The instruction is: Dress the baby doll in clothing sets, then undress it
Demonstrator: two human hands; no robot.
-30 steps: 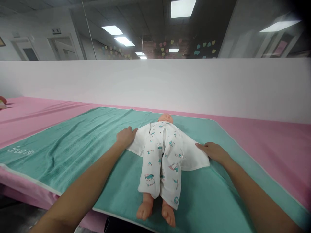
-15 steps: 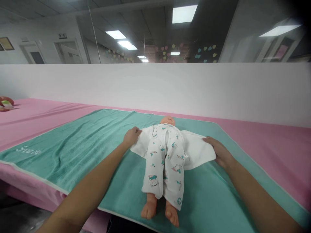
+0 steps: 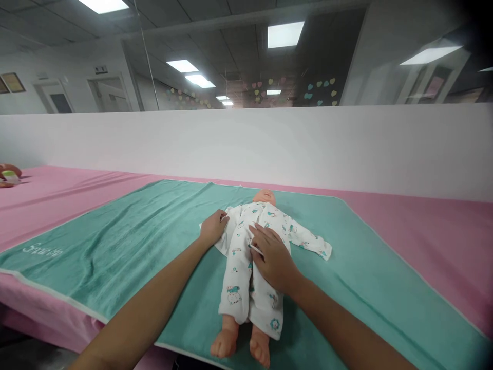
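Observation:
A baby doll [image 3: 246, 288] in white printed pyjamas lies on its back on a teal towel [image 3: 127, 241], head away from me. My right hand [image 3: 271, 257] rests on the doll's belly, fingers closed on the edge of the white jacket flap folded over its front. My left hand [image 3: 213, 227] lies at the doll's left side, pinching the other white flap [image 3: 228, 237] that is still spread on the towel. The doll's printed sleeve [image 3: 308, 239] sticks out to the right. Its bare feet [image 3: 241, 347] point toward me.
The towel covers a pink padded table [image 3: 423, 221] with a white wall panel [image 3: 269, 144] along the far side. A small brown and green object [image 3: 10, 173] sits at the far left. The table's near edge runs just under the doll's feet.
My right hand has swept the right white flap from the towel over the doll's front and now rests on its belly. The left hand has stayed at the left flap.

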